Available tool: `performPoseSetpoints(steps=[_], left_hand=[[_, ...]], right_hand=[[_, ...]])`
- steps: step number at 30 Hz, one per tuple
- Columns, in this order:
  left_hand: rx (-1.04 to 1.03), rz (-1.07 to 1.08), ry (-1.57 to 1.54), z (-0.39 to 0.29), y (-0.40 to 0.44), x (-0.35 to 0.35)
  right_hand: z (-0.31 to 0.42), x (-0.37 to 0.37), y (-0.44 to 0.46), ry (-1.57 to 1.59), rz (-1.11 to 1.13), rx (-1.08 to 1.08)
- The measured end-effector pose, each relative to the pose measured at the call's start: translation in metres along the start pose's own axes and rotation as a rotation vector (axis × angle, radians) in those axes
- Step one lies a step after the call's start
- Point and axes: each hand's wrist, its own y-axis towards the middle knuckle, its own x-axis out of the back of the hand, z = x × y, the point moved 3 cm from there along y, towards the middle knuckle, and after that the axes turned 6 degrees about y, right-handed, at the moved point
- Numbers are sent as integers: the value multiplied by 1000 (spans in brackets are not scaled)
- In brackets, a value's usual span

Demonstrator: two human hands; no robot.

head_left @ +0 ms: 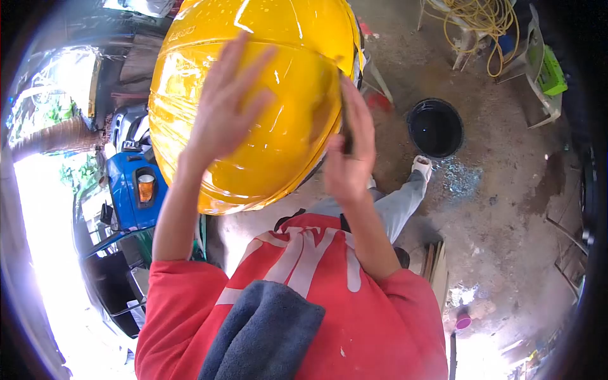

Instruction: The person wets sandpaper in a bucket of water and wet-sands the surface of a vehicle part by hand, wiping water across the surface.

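A large, glossy yellow curved panel [272,120] fills the upper middle of the head view, with bright streaks and droplet-like spots on it. Over its left part is my left hand [221,104], fingers spread and slightly blurred, holding nothing; whether it touches the surface I cannot tell. At the panel's right edge my right hand [352,149] is curled, thumb apart from the fingers, around a narrow dark flat piece [346,117]. What that piece is does not show clearly. A dark grey folded cloth [266,329] lies over the front of my red shirt.
A black bucket [436,128] stands on the concrete floor to the right, bluish specks beside it. Farther back are a coiled yellow hose [478,22] and a white plastic chair [532,76] with a green box [552,73]. A blue vehicle [130,190] stands at left.
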Motion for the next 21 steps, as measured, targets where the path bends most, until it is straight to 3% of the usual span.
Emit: performPoseSetpoints(steps=[1,3,4,6,11,13,14,17,19,21], left_hand=[[48,-39,-175,35,2,-8],[146,-47,-296,90,-5,-20],[137,-41,-291,93,-11,-27],[421,-108,-257,106,-18,-36],[397,-88,-247,98,-24,-34],[395,-95,-233,102,-20,-37],[223,-136,-200,108,-20,-41],[393,-105,-231,96,-17,-35],[385,-94,-237,96,-21,-39],[364,-130,-215,99,-19,-41]], right_hand=[[9,-15,0,11,-7,-4],[28,-42,-9,-406,180,8],[31,-44,-26,-403,169,3],[29,-51,-60,-443,333,68],[15,-40,18,-494,186,-13],[26,-45,-13,-409,286,-42],[36,-47,-36,-453,395,-51],[37,-47,-10,-498,315,-26],[36,-50,36,-604,245,14],[49,-54,17,-480,326,-54]])
